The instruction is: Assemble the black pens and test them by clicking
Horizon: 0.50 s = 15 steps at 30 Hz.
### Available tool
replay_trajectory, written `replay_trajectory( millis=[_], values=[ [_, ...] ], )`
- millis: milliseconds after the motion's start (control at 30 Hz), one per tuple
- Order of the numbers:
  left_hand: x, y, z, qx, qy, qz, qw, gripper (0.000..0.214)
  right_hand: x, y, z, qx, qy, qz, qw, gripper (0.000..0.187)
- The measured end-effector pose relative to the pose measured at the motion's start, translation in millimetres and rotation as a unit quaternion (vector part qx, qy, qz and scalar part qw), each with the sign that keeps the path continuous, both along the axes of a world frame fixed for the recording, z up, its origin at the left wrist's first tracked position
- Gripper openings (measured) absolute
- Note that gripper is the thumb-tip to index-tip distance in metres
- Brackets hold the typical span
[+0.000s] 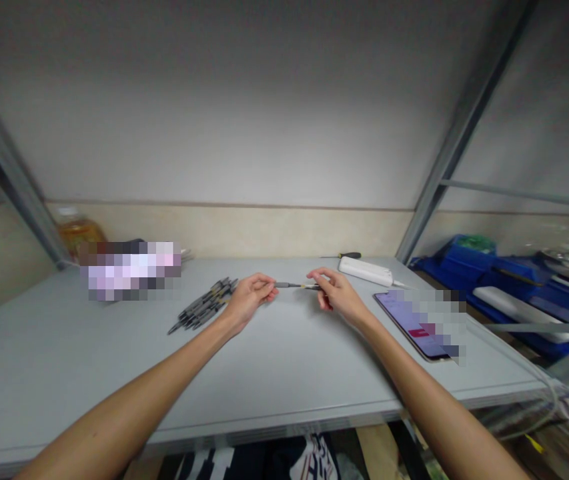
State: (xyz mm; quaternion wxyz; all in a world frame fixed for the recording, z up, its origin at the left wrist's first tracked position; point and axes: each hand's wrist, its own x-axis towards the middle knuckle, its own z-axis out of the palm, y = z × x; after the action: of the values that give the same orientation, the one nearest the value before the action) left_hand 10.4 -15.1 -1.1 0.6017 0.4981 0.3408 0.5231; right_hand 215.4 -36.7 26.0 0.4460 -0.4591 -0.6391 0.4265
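Note:
Between my hands a slim grey pen (pixel 288 285) lies level, a little above the table. My left hand (pixel 253 299) pinches its left end between thumb and fingers. At the other end, my right hand (pixel 333 293) has its fingers closed around the darker part, which they partly cover. A pile of similar grey and black pens (pixel 201 308) lies on the table just left of my left hand, most of them slanting the same way.
The white table (pixel 284 373) meets a wall at the back. A phone (pixel 409 327), a white power strip (pixel 365 271) and a screwdriver (pixel 349 255) lie at the right. A bottle of amber liquid (pixel 80 233) stands at the back left. Blue trays (pixel 494 270) sit beyond the right edge.

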Motion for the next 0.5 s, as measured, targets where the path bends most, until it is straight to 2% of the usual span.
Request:
replay_trajectory(
  millis=[233, 367, 500],
  values=[
    [-0.1, 0.3, 1.5, -0.027, -0.022, 0.036, 0.999, 0.027, -1.2, -0.8, 1.9, -0.021, 0.076, 0.036, 0.996, 0.037],
    [-0.8, 0.5, 1.3, -0.024, -0.024, 0.037, 0.999, 0.026, 0.1, 2.3, -3.2, -0.018, 0.031, 0.036, 0.999, 0.034],
    [-0.5, 0.1, 1.6, -0.011, -0.025, 0.024, 0.999, 0.027, 1.9, 3.7, -5.4, -0.021, -0.043, 0.008, 0.999, 0.048]
  ],
)
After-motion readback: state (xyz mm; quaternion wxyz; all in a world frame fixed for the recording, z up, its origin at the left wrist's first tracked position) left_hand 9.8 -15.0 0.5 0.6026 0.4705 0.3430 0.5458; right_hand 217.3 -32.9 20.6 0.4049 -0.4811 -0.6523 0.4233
